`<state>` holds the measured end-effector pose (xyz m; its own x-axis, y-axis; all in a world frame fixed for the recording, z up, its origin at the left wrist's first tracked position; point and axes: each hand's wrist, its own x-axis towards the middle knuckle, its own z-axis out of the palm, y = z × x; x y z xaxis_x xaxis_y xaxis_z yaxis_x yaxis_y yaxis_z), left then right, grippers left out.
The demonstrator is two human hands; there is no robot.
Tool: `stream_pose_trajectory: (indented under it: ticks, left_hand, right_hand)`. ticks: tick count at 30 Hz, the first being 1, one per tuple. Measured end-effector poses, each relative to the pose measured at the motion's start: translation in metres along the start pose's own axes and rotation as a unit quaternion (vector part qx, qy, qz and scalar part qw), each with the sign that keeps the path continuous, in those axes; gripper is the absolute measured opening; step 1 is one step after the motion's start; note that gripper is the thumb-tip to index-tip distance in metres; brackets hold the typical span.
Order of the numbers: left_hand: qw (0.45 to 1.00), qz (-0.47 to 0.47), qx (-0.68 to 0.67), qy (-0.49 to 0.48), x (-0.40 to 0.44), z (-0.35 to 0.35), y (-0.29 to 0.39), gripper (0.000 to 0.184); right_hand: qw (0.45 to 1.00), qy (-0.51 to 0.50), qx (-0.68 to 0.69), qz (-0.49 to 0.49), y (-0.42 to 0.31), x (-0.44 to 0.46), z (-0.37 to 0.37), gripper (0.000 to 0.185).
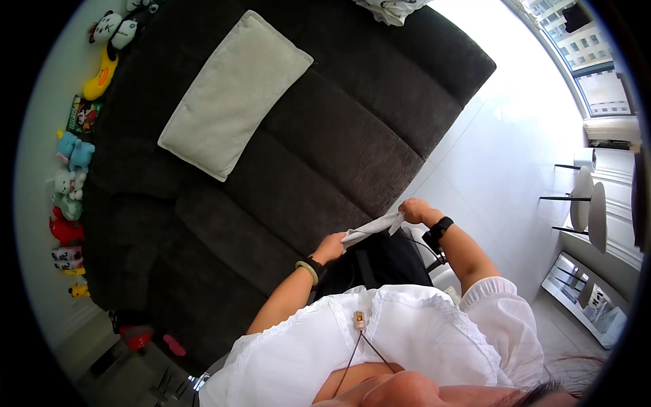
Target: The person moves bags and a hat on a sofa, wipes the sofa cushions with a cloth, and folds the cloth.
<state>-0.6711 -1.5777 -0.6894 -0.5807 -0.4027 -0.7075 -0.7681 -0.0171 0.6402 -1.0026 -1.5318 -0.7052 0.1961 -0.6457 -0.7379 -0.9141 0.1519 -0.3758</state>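
Observation:
A narrow, bunched white cloth (pixel 369 231) is stretched between my two hands, near the front edge of the dark sofa (pixel 325 169). My left hand (pixel 329 248) is closed round its left end, and my right hand (pixel 415 211) grips the right end a little higher up. What kind of cloth it is, I cannot make out. Below it, in front of my body, are black fabric (pixel 369 264) and part of a white object (pixel 422 249) with a dark cable.
A pale rectangular pillow (pixel 234 95) lies on the sofa. Plush toys (pixel 81 154) line the wall at left. White fabric (pixel 392 9) sits at the sofa's far end. Rightward are the tiled floor (pixel 502 149), chairs (pixel 588 203) and a leaning mirror (pixel 584 298).

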Motion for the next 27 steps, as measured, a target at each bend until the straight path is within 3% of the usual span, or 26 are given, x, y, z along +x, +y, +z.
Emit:
stream_pose_trajectory:
  ticks: [3,6,10,16,21,27]
  left_hand:
    - [0.999,0.036,0.021,0.015,-0.014,0.003,0.005,0.029]
    - [0.995,0.068,-0.042,0.061,-0.029,-0.001,0.02,0.03]
    - [0.993,0.026,-0.056,0.096,-0.026,-0.02,0.053,0.028]
    - [0.988,-0.048,-0.072,0.127,0.045,-0.044,0.101,0.028]
    - [0.982,-0.055,-0.051,0.176,0.14,-0.051,0.142,0.026]
    - [0.976,-0.057,-0.109,0.177,0.192,-0.102,0.205,0.024]
  right_hand:
    - [1.0,0.003,-0.011,-0.003,-0.005,-0.009,-0.033,0.033]
    - [0.998,0.009,-0.042,-0.046,-0.01,-0.003,-0.069,0.03]
    - [0.996,0.033,-0.036,-0.08,-0.009,0.022,-0.112,0.035]
    - [0.99,-0.004,0.018,-0.142,0.057,0.067,-0.163,0.038]
    - [0.996,-0.047,-0.031,-0.068,0.115,0.095,-0.24,0.038]
    - [0.994,-0.039,0.01,-0.101,0.163,0.146,-0.312,0.045]
